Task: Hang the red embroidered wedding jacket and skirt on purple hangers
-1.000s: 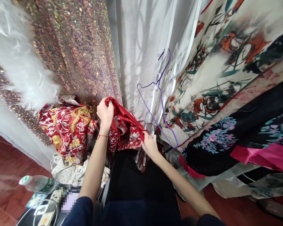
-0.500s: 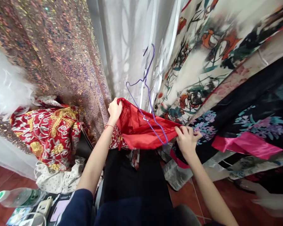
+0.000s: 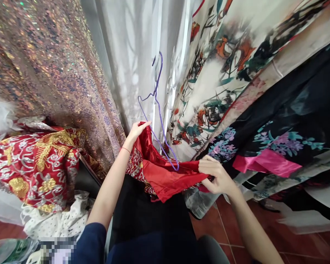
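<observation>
Stretched between my hands is a red garment (image 3: pixel 167 179), its smooth lining facing me and white-and-gold embroidery showing at the left and below. My left hand (image 3: pixel 137 132) pinches the upper left edge, thumb on top. On the other side, my right hand (image 3: pixel 215 174) has its fingers closed around the right end of the same edge. A purple clothes hanger (image 3: pixel 159 106) stands tilted behind the front fold, hook upward. Its lower right corner lies against the red cloth, and its lower left part is hidden behind the garment. Neither hand touches the hanger.
A red embroidered garment (image 3: pixel 49 161) lies at the left above a white dotted cloth (image 3: pixel 60 216). Sequinned fabric (image 3: pixel 57 66), a white curtain (image 3: pixel 123 44), a floral-print fabric (image 3: pixel 209 88) and a black flowered garment (image 3: pixel 297 102) hang around. A plastic bottle (image 3: pixel 13 249) lies lower left.
Both hands have lowered the garment's edge, and its front panel now hangs lower toward my lap. My right hand has turned and closed more on the cloth. The view has shifted right.
</observation>
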Available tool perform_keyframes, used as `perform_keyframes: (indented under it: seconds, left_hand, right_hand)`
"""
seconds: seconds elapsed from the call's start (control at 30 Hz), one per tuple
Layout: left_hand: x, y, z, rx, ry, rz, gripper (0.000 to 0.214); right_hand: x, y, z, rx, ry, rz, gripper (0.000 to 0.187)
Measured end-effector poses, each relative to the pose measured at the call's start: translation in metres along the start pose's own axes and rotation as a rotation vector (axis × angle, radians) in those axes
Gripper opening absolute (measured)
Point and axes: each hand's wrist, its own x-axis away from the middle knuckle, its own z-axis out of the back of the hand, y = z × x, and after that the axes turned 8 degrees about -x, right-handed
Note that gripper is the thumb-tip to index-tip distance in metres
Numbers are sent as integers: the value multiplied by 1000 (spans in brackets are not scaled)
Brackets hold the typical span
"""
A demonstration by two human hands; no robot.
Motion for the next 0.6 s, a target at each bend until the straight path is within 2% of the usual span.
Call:
perform_keyframes:
  seconds: [0.07,0.1,0.2,0.33,0.47,0.6]
  left_hand:
    - [4,-3,-3,75,-26,-1,37]
    - [8,-6,-3,106,1,-3,37]
    - [25,-18,2,155,186,-44,34]
    - [59,-28,10,112,399,-188,29]
    - [85,-32,12,94,430,-217,27]
    - [93,-34,11,55,448,-201,26]
  right_hand:
    - [-5,-6,4,27,-53,-32,26]
    - [-7,-7,7,49,-69,-61,24]
    - [-9,-5,15,85,-80,-123,15]
    - [-4,4,23,88,-107,-147,23]
    - [3,20,26,130,-76,-249,21]
    - [7,38,25,113,11,-318,20]
